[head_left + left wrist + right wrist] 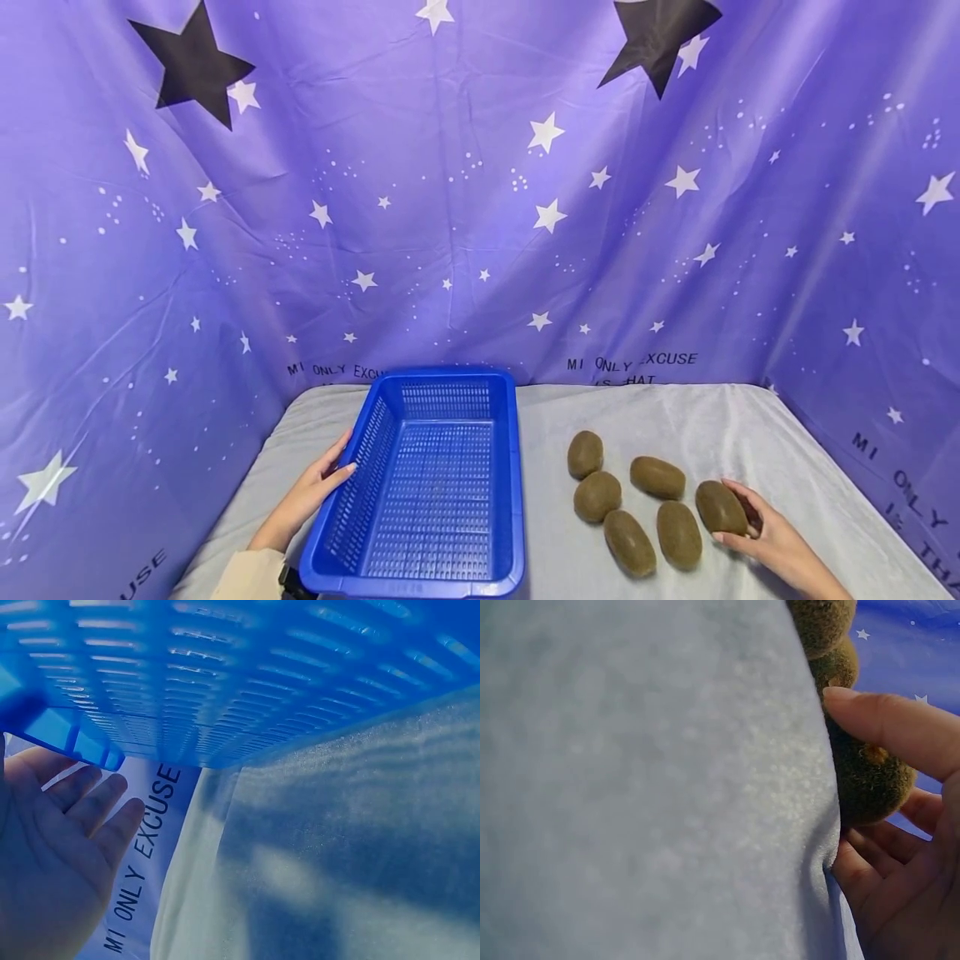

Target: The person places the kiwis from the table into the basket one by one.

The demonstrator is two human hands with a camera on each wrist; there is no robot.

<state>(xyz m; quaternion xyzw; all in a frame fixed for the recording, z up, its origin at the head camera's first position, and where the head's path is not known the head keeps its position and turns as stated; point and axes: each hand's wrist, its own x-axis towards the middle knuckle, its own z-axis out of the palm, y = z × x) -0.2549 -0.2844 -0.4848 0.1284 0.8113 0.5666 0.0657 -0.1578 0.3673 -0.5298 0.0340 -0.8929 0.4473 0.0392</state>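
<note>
A blue plastic basket with slotted walls stands on the left half of the table, with nothing inside it. My left hand holds its left rim, thumb over the edge; in the left wrist view the fingers reach beneath the rim. On the right lie several brown, fuzzy kiwis. With thumb and fingers on either side, my right hand grips the rightmost kiwi. The right wrist view shows this kiwi between thumb and fingers, low at the cloth, partly hidden by a fold.
Other kiwis lie left of the gripped one: a near one, one behind, and a column nearest the basket. Grey cloth covers the table. A purple star-patterned curtain encloses the back and sides.
</note>
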